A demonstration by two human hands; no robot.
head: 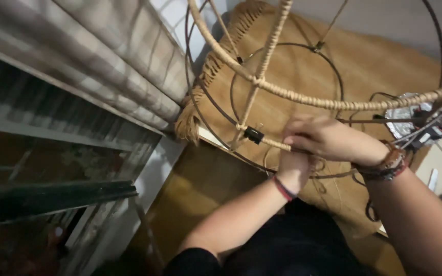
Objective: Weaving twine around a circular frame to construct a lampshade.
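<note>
Frame: your wire frame (333, 61) is hanging in front of you, its dark rings and ribs partly wrapped in pale cord (303, 97).
Left hand: your left hand (293, 168) is reaching up from below, fingers curled around a lower wire of the frame; the right hand is covering most of it, so you cannot tell how tightly it is closing.
Right hand: your right hand (323, 138) is lying over the left, fingers bent and pinching the cord where the wrapped part of a rib is ending.
Clip: a small black clip (253, 135) is sitting on that same rib, just beside your fingertips, pinning the cord.
Wrists: a red band (283, 188) is circling your left wrist, and several bracelets (387, 164) are stacking on the right.
Mat: a woven tan mat (369, 66) with a fringed edge is lying behind the frame.
Bundle: crumpled foil (402, 113) and dark cables are resting on the mat at the right, near your right wrist.
Curtain: a pale curtain (113, 56) is hanging along the left.
</note>
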